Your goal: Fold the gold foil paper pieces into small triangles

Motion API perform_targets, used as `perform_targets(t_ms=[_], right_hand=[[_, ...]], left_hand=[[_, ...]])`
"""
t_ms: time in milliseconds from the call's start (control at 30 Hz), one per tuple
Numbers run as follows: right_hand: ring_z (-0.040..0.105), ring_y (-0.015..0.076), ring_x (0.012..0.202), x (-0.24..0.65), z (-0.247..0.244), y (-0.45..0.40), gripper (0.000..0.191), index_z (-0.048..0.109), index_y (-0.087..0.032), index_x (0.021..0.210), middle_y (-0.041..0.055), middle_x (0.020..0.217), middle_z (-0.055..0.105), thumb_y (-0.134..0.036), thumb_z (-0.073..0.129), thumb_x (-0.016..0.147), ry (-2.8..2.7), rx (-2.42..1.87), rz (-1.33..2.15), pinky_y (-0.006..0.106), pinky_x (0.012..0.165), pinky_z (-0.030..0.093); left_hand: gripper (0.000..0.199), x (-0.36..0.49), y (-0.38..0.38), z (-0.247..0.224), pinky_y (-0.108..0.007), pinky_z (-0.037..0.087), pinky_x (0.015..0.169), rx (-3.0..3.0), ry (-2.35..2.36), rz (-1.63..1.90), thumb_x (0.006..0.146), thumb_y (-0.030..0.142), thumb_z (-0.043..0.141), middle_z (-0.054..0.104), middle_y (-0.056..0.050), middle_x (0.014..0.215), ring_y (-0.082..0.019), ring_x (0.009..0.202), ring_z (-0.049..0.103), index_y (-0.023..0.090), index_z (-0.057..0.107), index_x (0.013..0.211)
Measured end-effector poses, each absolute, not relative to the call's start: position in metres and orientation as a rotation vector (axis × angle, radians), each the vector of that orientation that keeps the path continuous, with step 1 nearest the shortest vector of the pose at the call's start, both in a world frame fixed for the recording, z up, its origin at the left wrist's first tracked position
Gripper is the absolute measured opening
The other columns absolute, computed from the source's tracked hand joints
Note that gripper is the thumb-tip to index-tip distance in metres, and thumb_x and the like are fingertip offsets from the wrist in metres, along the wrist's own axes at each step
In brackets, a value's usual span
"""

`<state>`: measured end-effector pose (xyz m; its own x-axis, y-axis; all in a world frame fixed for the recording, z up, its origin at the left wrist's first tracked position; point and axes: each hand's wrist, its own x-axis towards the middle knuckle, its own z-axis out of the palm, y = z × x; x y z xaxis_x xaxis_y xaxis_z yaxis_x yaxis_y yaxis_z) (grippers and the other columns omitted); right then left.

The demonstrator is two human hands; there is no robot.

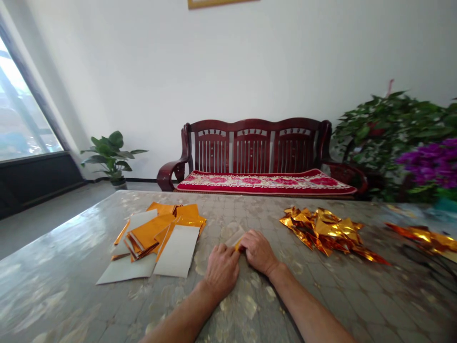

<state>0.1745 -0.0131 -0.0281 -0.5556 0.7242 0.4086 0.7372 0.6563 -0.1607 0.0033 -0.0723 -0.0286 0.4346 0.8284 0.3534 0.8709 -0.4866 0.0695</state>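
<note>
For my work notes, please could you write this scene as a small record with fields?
Left hand: bare left hand, fingers touching the small folded gold-and-white paper
Right hand: bare right hand, fingers gripping that paper
Things nearby: flat stack of rectangular orange-gold foil sheets with white backs; crumpled pile of shiny gold foil
Surface: mottled grey table
Rest: dark red wooden bench, red floral cushion, green potted plant
</note>
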Motion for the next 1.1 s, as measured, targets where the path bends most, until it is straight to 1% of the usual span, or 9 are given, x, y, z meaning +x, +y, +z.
perform_targets(t_ms=[100,267,433,533,600,700,867,1033,1100], right_hand=[[0.05,0.0182,0.093,0.18,-0.028,-0.01,0.033,0.072,-0.024,0.089,0.0023,0.092,0.066,-0.005,0.045,0.086,-2.385,-1.221,-0.025,0.029,0.084,0.035],[0.053,0.018,0.093,0.188,-0.025,-0.007,0.031,0.072,-0.025,0.092,0.0027,0.094,0.067,-0.008,0.046,0.088,-2.372,-1.333,-0.024,0.029,0.083,0.035],[0.057,0.0192,0.089,0.183,-0.017,-0.015,0.022,0.07,-0.021,0.081,0.0053,0.087,0.066,-0.01,0.05,0.083,-2.43,-1.404,-0.093,0.029,0.077,0.036],[0.059,0.0186,0.085,0.179,-0.013,-0.02,0.021,0.07,-0.021,0.081,0.0054,0.086,0.065,-0.01,0.051,0.081,-2.472,-1.429,-0.072,0.028,0.071,0.036],[0.059,0.0187,0.085,0.179,-0.011,-0.021,0.021,0.069,-0.022,0.082,0.0053,0.087,0.066,-0.011,0.052,0.082,-2.487,-1.435,-0.063,0.028,0.07,0.036],[0.059,0.0201,0.09,0.181,-0.009,-0.02,0.018,0.069,-0.022,0.085,0.0058,0.09,0.066,-0.013,0.053,0.082,-2.485,-1.44,-0.072,0.028,0.073,0.037],[0.058,0.0211,0.099,0.184,-0.01,-0.017,0.021,0.068,-0.022,0.095,0.0065,0.101,0.068,-0.018,0.049,0.09,-2.451,-1.474,-0.065,0.032,0.082,0.037],[0.058,0.0231,0.106,0.18,-0.01,-0.018,0.019,0.068,-0.019,0.098,0.0084,0.106,0.069,-0.018,0.052,0.088,-2.481,-1.458,-0.054,0.035,0.091,0.037],[0.058,0.0237,0.106,0.179,-0.01,-0.018,0.019,0.068,-0.019,0.098,0.0091,0.107,0.069,-0.02,0.053,0.087,-2.487,-1.459,-0.04,0.037,0.093,0.037]], left_hand=[[0.009,0.001,-0.07,-0.028,-0.037,0.035,0.078,-2.548,-1.508,-0.52,0.09,0.021,0.054,0.067,-0.003,0.092,-0.021,0.09,0.053,0.022,0.063,0.088],[0.015,-0.001,-0.067,-0.025,-0.037,0.034,0.077,-2.546,-1.498,-0.518,0.094,0.029,0.053,0.067,-0.001,0.089,-0.021,0.089,0.053,0.023,0.063,0.086],[0.017,-0.009,-0.059,-0.028,-0.038,0.035,0.078,-2.454,-1.634,-0.428,0.096,0.024,0.049,0.069,-0.005,0.089,-0.023,0.09,0.055,0.022,0.065,0.09],[0.015,-0.015,-0.055,-0.03,-0.038,0.036,0.081,-2.43,-1.71,-0.411,0.095,0.021,0.05,0.069,-0.005,0.094,-0.024,0.094,0.055,0.021,0.064,0.093],[0.015,-0.017,-0.054,-0.03,-0.037,0.037,0.083,-2.437,-1.754,-0.427,0.094,0.018,0.05,0.068,-0.005,0.099,-0.023,0.096,0.055,0.022,0.065,0.094],[0.018,-0.016,-0.058,-0.028,-0.033,0.039,0.085,-2.475,-1.785,-0.498,0.094,0.017,0.048,0.067,-0.004,0.1,-0.021,0.098,0.055,0.022,0.066,0.096],[0.026,-0.011,-0.066,-0.024,-0.027,0.042,0.085,-2.669,-1.688,-0.638,0.097,0.019,0.043,0.066,-0.001,0.098,-0.018,0.095,0.055,0.026,0.067,0.103],[0.028,-0.01,-0.066,-0.022,-0.032,0.042,0.092,-2.591,-1.694,-0.595,0.092,0.013,0.048,0.064,-0.003,0.111,-0.021,0.103,0.052,0.026,0.066,0.109],[0.028,-0.01,-0.065,-0.022,-0.033,0.042,0.091,-2.596,-1.688,-0.564,0.093,0.015,0.047,0.064,-0.004,0.11,-0.021,0.103,0.052,0.025,0.066,0.11]])
